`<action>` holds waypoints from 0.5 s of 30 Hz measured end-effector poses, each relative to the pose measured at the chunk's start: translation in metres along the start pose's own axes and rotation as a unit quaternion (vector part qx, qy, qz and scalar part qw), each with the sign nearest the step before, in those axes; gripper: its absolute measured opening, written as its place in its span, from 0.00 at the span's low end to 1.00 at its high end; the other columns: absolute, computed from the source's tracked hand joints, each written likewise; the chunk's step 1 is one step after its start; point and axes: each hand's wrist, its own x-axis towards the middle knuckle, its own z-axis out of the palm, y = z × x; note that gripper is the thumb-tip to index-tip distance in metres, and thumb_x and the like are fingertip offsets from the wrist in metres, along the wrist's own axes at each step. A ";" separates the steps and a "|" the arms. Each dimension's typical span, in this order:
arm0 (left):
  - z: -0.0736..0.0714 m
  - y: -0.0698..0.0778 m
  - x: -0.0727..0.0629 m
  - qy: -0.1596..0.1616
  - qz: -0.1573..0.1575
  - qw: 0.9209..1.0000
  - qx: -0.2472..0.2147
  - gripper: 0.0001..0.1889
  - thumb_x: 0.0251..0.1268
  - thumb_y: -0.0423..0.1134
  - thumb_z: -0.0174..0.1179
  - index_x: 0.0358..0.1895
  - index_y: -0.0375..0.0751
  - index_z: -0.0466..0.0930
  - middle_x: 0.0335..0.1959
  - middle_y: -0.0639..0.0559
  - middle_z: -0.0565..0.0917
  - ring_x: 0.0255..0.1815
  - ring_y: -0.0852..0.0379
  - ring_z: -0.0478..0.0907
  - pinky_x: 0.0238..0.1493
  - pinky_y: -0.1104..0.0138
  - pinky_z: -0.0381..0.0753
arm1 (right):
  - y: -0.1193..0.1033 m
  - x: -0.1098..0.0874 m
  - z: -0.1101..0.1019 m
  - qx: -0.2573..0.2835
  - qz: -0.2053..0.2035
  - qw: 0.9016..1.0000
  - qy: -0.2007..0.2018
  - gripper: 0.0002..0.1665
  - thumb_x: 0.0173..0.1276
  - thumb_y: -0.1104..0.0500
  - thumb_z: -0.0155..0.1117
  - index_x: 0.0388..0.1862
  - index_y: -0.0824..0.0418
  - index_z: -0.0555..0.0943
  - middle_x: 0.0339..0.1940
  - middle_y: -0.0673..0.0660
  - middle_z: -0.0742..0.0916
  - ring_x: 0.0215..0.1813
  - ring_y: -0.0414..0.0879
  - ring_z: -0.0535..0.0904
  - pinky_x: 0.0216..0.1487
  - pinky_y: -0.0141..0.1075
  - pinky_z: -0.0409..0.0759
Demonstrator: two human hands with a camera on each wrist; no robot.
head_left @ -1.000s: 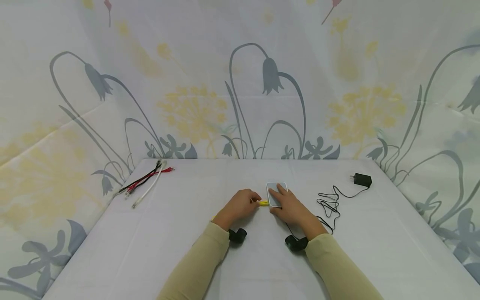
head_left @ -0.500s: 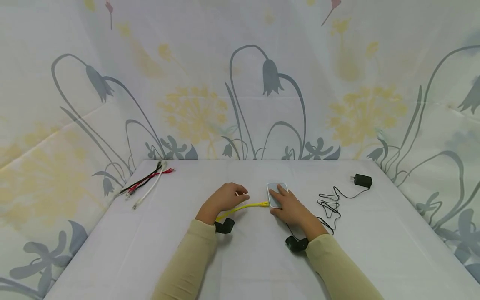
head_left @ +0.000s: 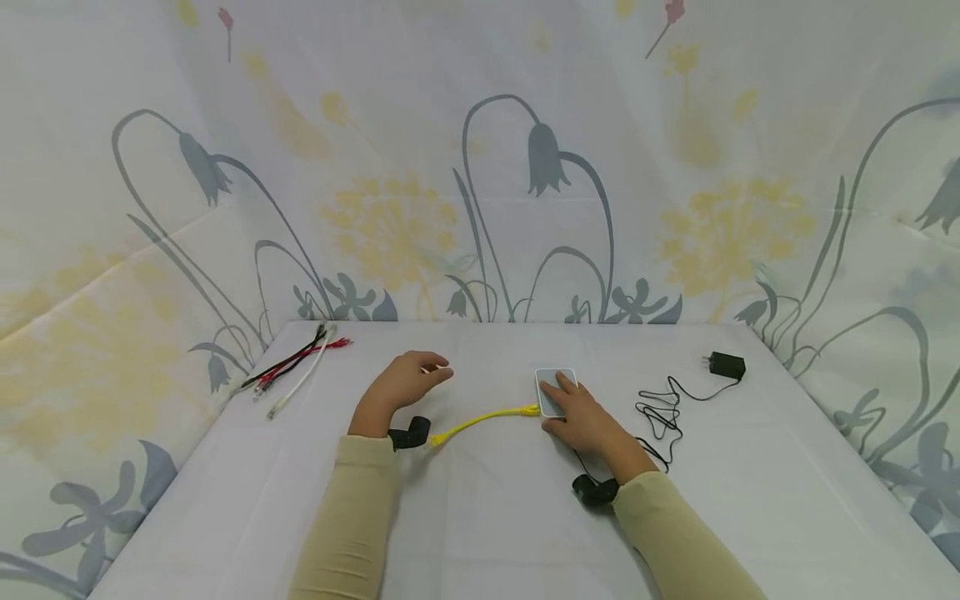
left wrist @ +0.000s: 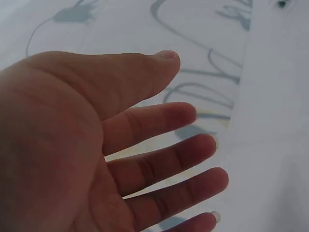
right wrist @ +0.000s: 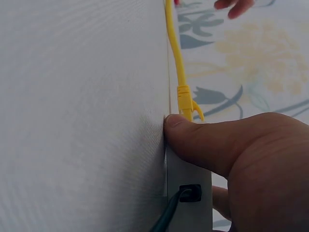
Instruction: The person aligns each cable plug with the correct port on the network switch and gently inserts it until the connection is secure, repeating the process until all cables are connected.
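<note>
My right hand point(head_left: 588, 418) holds a small, flat router point(head_left: 551, 404) with a grey top and white rim, its fingers spread over the top. In the right wrist view, the thumb point(right wrist: 193, 137) presses the router's near side. A short yellow network cable point(head_left: 483, 417) has one plug in the router's left side; its other end lies loose on the table. A dark power cord point(right wrist: 166, 215) enters a socket below the thumb. My left hand point(head_left: 401, 383) hovers to the left, above the cable's loose end, holding nothing; its fingers are apart in the left wrist view.
Black, red and white cables point(head_left: 296, 362) lie bunched at the table's back left. A black power adapter point(head_left: 726, 365) sits at the back right, its thin cord point(head_left: 660, 412) tangled toward the right hand. A flowered cloth point(head_left: 495, 250) hangs behind the white table.
My left hand has let go of the yellow cable near the router and moved left, leaving the cable in full view. My right hand has stayed on the router.
</note>
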 end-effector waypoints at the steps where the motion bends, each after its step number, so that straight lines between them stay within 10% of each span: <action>1: -0.003 -0.004 -0.001 0.003 -0.005 1.000 -0.003 0.23 0.70 0.55 0.53 0.61 0.48 0.78 0.58 0.46 0.80 0.58 0.46 0.76 0.56 0.51 0.76 | 0.000 0.000 0.000 0.001 0.000 1.000 -0.001 0.39 0.70 0.52 0.60 0.77 0.55 0.59 0.79 0.66 0.54 0.76 0.73 0.49 0.69 0.65 0.57; 15: -0.044 -0.054 -0.024 0.064 -0.064 0.995 -0.045 0.27 0.73 0.56 0.49 0.65 0.42 0.73 0.67 0.40 0.73 0.67 0.38 0.68 0.65 0.45 0.68 | 0.000 0.001 0.002 0.001 0.007 1.000 -0.001 0.39 0.70 0.50 0.61 0.77 0.53 0.60 0.79 0.65 0.54 0.76 0.72 0.49 0.69 0.65 0.57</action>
